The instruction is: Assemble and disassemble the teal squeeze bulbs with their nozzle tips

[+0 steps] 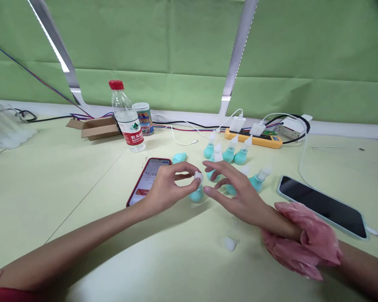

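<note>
My left hand (176, 182) pinches a small translucent plastic piece (199, 177) between thumb and forefinger. Just beneath it is a teal squeeze bulb (196, 194); I cannot tell whether the two are joined. My right hand (234, 191) is open beside it, fingers spread and holding nothing. Behind and partly hidden by that hand stand several teal bulbs with translucent pointed tips, like nasal aspirators (241, 156). One with a clear collar (257, 181) leans to the right. Another teal bulb (179, 157) lies beyond my left hand. A loose translucent tip (230, 243) and a small clear ring (235, 222) lie nearer.
A phone showing a timer (151, 180) lies partly under my left hand. At right is a dark-screened phone (323, 206) on a cable. Farther back stand a water bottle (129, 121), a can (144, 118), an open carton (101, 129) and a yellow power strip (271, 141).
</note>
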`<state>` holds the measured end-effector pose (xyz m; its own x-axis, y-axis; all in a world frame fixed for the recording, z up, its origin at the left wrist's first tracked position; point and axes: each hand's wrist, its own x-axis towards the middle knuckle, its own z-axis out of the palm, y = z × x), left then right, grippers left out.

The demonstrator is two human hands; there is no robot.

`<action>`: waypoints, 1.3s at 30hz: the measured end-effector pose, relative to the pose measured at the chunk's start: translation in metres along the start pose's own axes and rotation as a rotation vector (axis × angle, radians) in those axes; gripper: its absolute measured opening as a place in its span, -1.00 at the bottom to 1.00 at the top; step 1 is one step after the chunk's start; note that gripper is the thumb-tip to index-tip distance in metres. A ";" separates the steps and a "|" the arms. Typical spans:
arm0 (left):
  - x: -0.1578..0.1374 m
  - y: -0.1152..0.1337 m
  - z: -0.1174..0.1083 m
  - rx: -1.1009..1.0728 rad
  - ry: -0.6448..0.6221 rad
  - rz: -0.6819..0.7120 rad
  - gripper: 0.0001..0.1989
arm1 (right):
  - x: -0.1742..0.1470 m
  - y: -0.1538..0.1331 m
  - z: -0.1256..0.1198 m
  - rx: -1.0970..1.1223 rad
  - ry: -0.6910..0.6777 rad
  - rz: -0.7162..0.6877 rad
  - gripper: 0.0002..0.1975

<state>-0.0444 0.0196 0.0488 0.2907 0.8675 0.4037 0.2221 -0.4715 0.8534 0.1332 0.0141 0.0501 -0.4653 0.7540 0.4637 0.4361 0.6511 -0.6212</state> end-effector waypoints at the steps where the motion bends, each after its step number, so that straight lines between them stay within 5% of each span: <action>1: 0.000 -0.001 0.000 0.000 -0.004 0.007 -0.88 | 0.006 0.000 0.001 0.034 0.006 -0.005 -0.64; 6: -0.001 -0.005 0.002 0.014 -0.029 0.012 -0.81 | 0.022 0.004 0.004 0.101 0.084 -0.047 -0.87; 13: -0.004 -0.006 0.005 -0.016 -0.091 -0.039 -0.84 | 0.017 0.005 0.002 -0.006 0.101 -0.098 -0.91; 20: -0.009 -0.013 0.012 0.215 -0.283 -0.104 -0.77 | 0.013 0.000 -0.007 0.022 0.044 0.037 -0.93; 23: -0.012 -0.011 0.012 0.333 -0.311 -0.020 -0.74 | 0.002 -0.002 -0.015 0.028 -0.006 0.089 -0.91; 31: -0.015 0.010 0.005 0.516 -0.202 0.484 -0.73 | -0.030 -0.007 -0.033 0.205 -0.079 0.246 -0.90; 39: -0.017 0.032 0.001 0.463 -0.214 0.399 -0.80 | -0.032 -0.015 -0.030 0.379 0.015 0.228 -0.87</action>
<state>-0.0414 -0.0101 0.0687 0.6023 0.5829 0.5454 0.4226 -0.8125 0.4016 0.1644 -0.0168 0.0635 -0.3778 0.8776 0.2952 0.2121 0.3924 -0.8950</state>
